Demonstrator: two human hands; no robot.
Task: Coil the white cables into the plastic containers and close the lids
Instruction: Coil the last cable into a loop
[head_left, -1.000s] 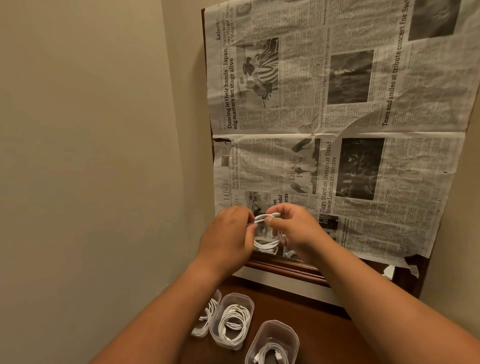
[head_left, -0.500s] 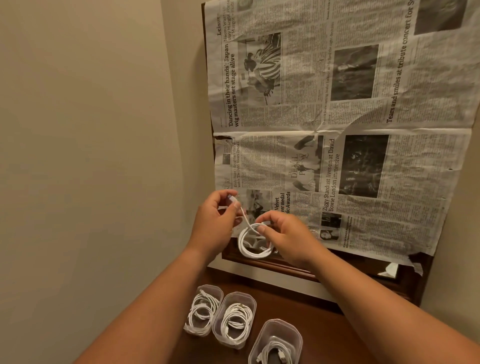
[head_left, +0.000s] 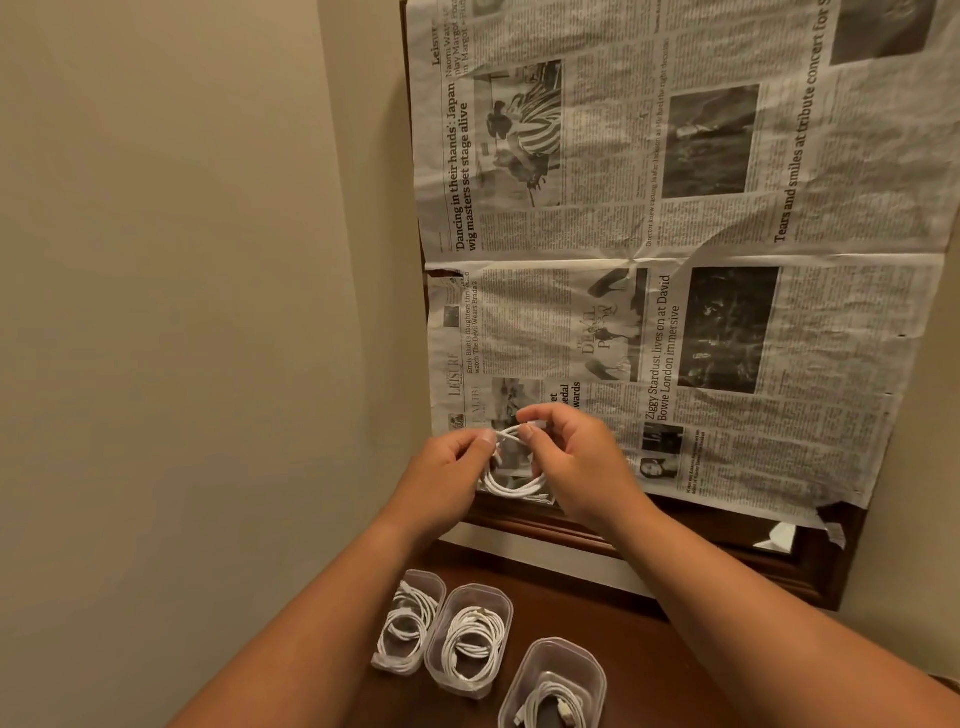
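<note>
Head view, looking down at a corner.

Hands: both are raised in front of the lower left part of a newspaper sheet (head_left: 675, 260) that covers a dark wood-framed panel (head_left: 727, 553) leaning at the back of the tabletop (head_left: 654, 670).
- The left hand (head_left: 447, 467) has its fingers curled. Thumb and forefinger pinch the upper left side of a white cable (head_left: 506, 488).
- The right hand (head_left: 576, 462) also has its fingers curled. Thumb and forefinger pinch the top of the same cable, and a short white plug end sticks out past the fingertips.

Cable: it is gathered into a small round coil of several turns, held in the air between the two hands. The lower arc hangs free below the fingers, in front of the bottom edge of the newspaper. It is well above the tabletop and not in any container.

Containers: three clear plastic ones stand on the brown tabletop below the forearms, all open at the top.
- The left container (head_left: 427, 576) and the middle container (head_left: 482, 590) stand side by side and appear to touch. Each holds a coiled white cable.
- The right container (head_left: 567, 644) sits a little apart, nearer the camera, with a looser white cable and a visible plug inside. The frame edge cuts off its lower part.

Surroundings: a plain beige wall (head_left: 156, 312) fills the left side
</note>
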